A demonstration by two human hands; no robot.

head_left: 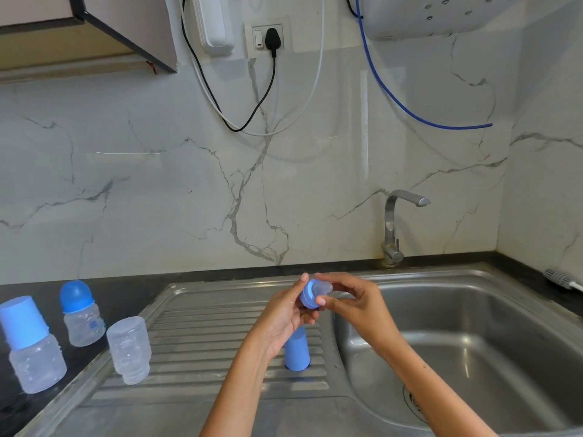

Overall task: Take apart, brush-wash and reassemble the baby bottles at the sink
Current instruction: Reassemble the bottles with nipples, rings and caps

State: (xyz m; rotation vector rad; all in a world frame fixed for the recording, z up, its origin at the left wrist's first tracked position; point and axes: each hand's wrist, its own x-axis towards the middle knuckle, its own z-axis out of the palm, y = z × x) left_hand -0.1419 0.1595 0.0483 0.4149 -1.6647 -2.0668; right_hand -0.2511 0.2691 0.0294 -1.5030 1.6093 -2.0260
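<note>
Kitchen sink [473, 310], mid-wash: blue collar with clear teat [312, 293] held above drainboard [205, 342], left hand [284, 313] cupping it, right hand [350, 298] pinching teat end. Blue cap [297, 351] upright on drainboard below. Inverted clear bottle [129, 350] at drainboard's left edge; two capped bottles [82, 313] on dark counter [126, 294].

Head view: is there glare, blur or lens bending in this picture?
Head view: wide-angle bending curves the cabinet and sink rim; soft glare streaks the marble wall; light is even; the teat ring, pinched by left hand and right hand, looks slightly soft.
</note>
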